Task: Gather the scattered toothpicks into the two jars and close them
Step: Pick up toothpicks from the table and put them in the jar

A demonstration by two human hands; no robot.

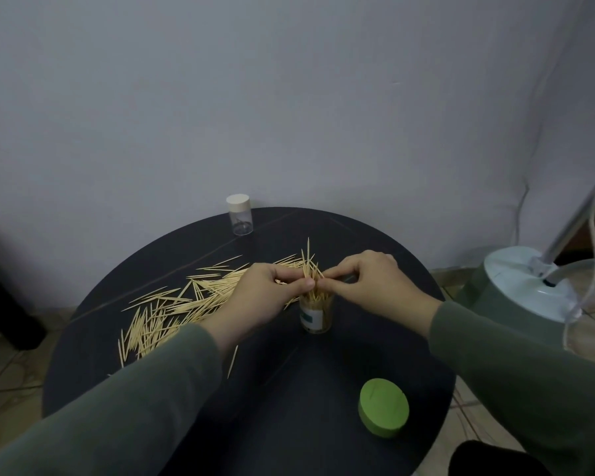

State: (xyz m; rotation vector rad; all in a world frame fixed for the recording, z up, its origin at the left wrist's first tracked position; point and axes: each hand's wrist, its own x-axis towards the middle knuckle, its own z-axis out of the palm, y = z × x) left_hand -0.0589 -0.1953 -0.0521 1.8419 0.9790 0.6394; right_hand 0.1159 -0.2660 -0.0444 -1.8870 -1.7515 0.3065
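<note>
Toothpicks [172,304] lie scattered left of the open jar [316,316]. Left hand [265,297] and right hand [371,286] both pinch a bundle [310,266] standing in its mouth. Light, stiff, sharp-tipped; probably best gripped mid-length.

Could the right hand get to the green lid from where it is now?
Probably yes. The green lid lies alone on the table's near right side, with bare tabletop around it. The right hand would first have to let go of the toothpicks it pinches over the open jar.
</note>
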